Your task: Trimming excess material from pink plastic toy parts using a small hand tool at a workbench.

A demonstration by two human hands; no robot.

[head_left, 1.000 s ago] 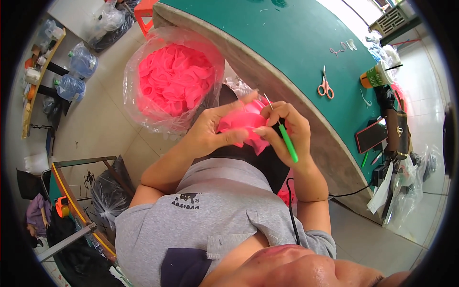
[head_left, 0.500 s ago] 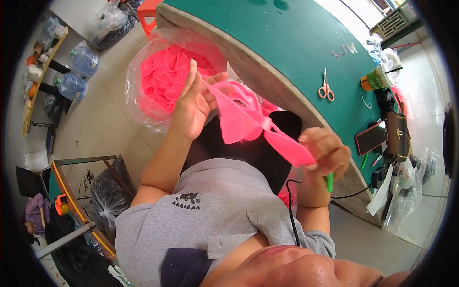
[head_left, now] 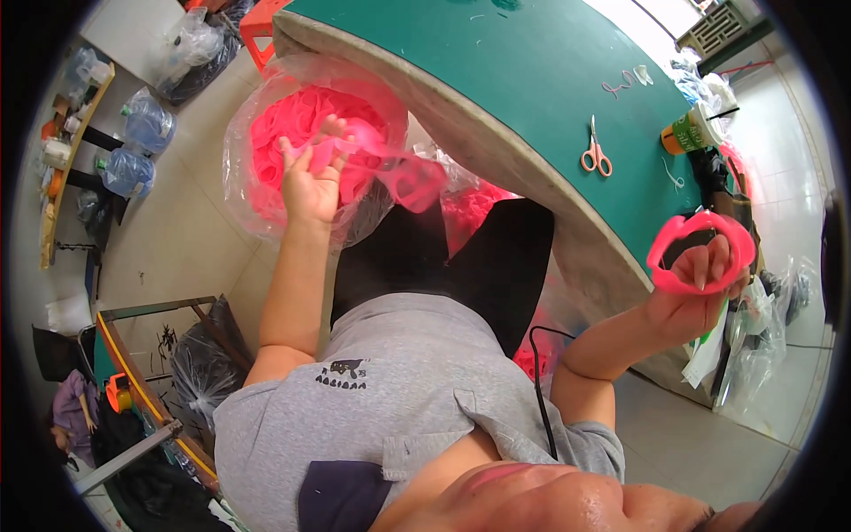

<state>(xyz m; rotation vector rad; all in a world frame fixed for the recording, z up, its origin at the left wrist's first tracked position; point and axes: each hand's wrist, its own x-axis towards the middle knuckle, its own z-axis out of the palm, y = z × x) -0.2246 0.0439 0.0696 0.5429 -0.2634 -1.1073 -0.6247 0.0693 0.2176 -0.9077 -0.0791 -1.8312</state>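
My left hand (head_left: 312, 186) is raised over a clear plastic bag (head_left: 239, 199) full of pink soft pieces (head_left: 275, 124). A thin pink strip (head_left: 372, 160) runs between its fingers and trails to the right, its end blurred by motion. Far to the right, beyond the table edge, my right hand (head_left: 696, 284) has curled fingers and holds a wavy-edged pink ring (head_left: 660, 253), which loops round them. Part of a green tool (head_left: 711, 332) shows below that hand; the rest is hidden.
The green table (head_left: 496, 97) carries scissors (head_left: 596, 151), a drink cup (head_left: 687, 133) with a straw, and thread bits. More pink pieces (head_left: 474, 204) lie by my knees. Water bottles (head_left: 128, 173) stand left, near a metal-and-wood frame (head_left: 146, 381). A black cable (head_left: 541, 390) hangs before me.
My hands have moved apart. The pink piece stretched between them is now a ring on my right hand and a strip at my left. The left went toward the bag, the right outward.
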